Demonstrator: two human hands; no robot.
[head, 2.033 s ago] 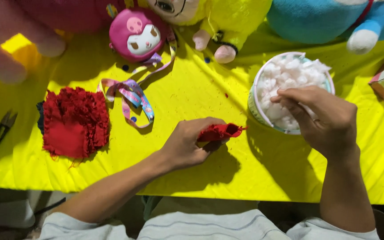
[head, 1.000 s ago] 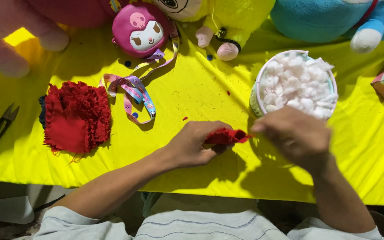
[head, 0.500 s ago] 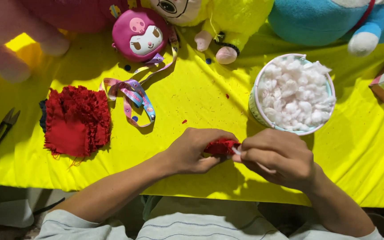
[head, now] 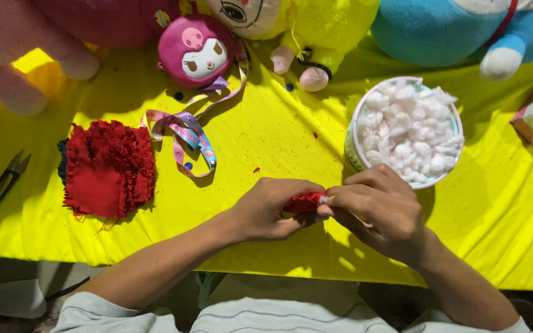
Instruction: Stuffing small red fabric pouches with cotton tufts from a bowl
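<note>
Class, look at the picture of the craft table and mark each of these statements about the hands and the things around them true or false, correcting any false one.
1. Both hands, left hand and right hand, meet on a small red fabric piece. True.
2. The bowl of white stuffing is empty. False: it is heaped full.
3. The pile of red fabric lies to the left of the hands. True.
4. The black snips are in the right hand. False: they lie untouched near the table's left edge.
5. The tablecloth is blue. False: it is yellow.
</note>
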